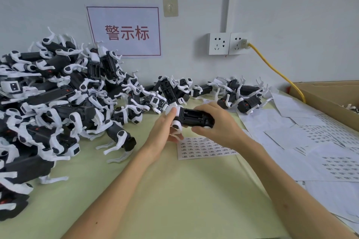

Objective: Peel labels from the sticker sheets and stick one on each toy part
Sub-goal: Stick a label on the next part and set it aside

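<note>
A black-and-white toy part [191, 118], shaped like a robot dog body, is held above the table between both hands, its black underside turned up. My left hand [165, 128] grips its left end, thumb up against the white head piece. My right hand [217, 122] wraps over its right end from above. Just below the hands a sticker sheet [202, 148] with rows of small printed labels lies flat on the pale green table [174, 190].
A big heap of toy parts [58, 103] fills the left side, and several more [240, 95] lie along the wall. Used and fresh sheets [310, 141] cover the right. A cardboard box [330, 95] stands far right, with a yellow cable [275, 72] running to a wall socket.
</note>
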Motion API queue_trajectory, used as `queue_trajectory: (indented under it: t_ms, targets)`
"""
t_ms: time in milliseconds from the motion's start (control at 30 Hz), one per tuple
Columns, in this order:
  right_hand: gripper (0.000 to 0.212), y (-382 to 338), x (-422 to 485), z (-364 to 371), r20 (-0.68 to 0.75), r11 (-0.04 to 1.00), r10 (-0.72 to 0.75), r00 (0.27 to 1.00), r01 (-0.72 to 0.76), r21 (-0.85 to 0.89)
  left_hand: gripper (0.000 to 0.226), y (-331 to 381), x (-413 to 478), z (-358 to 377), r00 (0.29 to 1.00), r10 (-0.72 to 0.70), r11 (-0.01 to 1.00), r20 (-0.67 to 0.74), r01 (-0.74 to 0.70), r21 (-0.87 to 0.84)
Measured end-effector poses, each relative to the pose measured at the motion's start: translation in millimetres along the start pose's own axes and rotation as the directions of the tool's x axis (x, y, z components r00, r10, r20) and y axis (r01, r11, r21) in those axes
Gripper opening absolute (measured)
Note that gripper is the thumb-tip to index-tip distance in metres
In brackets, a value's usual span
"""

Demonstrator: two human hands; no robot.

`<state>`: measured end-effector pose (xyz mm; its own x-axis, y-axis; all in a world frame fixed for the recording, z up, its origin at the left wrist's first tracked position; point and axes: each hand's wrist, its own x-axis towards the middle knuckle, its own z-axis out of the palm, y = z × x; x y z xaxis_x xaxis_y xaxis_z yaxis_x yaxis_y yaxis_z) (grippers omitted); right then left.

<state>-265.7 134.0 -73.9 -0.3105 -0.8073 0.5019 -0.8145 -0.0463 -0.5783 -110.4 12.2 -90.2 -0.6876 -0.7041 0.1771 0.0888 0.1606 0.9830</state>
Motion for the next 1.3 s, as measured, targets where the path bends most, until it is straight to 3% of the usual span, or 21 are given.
queue_trajectory:
  t_ms: [133, 233, 367, 533, 600, 667, 800, 900, 1000, 1200, 1300]
  targets:
    - [0.034, -2.6, -1.1, -1.5, 0.024, 0.997, 0.052, 0.998, -0.053, 0.056, 0.038, 1.5, -0.4, 1.3, 0.998, 0.061, 0.998, -0.016, -0.060, 0.028]
    - [0.033, -7.1, -0.9, -7.2, 0.033, 0.990, 0.107, 0.994, -0.109, 0.093, 0.031, 2.0, 0.2, -1.2, 0.997, 0.034, 0.998, -0.063, -0.037, -0.052]
    - [0.025, -5.5, 0.4, -20.3, -0.039, 0.945, 0.189, 0.981, -0.171, 0.279, 0.037, 3.0, -0.7, -4.7, 0.999, -0.032, 0.986, 0.043, 0.039, -0.165]
    - [0.034, -2.9, 0.9, -22.7, -0.180, 0.876, 0.270, 0.946, -0.163, 0.454, 0.053, 7.6, -7.3, 1.1, 0.991, -0.020, 0.993, 0.132, 0.036, -0.117]
    - [0.042, -4.1, 1.2, -20.8, -0.139, 0.832, 0.311, 0.940, -0.198, 0.519, 0.051, 9.3, -11.6, 3.9, 0.983, 0.005, 0.998, 0.184, 0.006, -0.059]
    - [0.036, -7.6, 0.6, -15.1, -0.055, 0.788, 0.338, 0.939, -0.251, 0.563, 0.053, 10.4, -15.9, 10.4, 0.969, 0.016, 0.999, 0.245, -0.004, -0.052]
    - [0.018, -18.9, -1.9, 0.2, 0.147, 0.806, 0.253, 0.956, -0.292, 0.515, 0.054, 13.8, -19.6, 20.4, 0.976, -0.039, 0.994, 0.216, 0.060, -0.090]
    - [0.031, -21.0, -2.1, 2.8, 0.236, 0.828, 0.201, 0.951, -0.293, 0.477, 0.050, 12.4, -18.7, 15.7, 0.981, -0.040, 0.987, 0.190, 0.068, -0.147]
    - [0.031, -22.5, -2.5, 2.0, 0.179, 0.852, 0.160, 0.971, -0.228, 0.471, 0.040, 11.0, -18.8, 13.2, 0.981, -0.017, 0.982, 0.193, 0.053, -0.179]
    - [0.020, -18.4, -2.3, 5.0, 0.064, 0.853, 0.189, 0.980, -0.196, 0.485, 0.023, 12.9, -20.7, 12.8, 0.978, 0.056, 0.995, 0.200, -0.037, -0.096]
    - [0.025, -16.6, -1.4, 5.1, 0.010, 0.866, 0.217, 0.976, -0.198, 0.460, 0.024, 11.8, -20.8, 12.0, 0.970, 0.094, 0.995, 0.225, -0.086, -0.046]
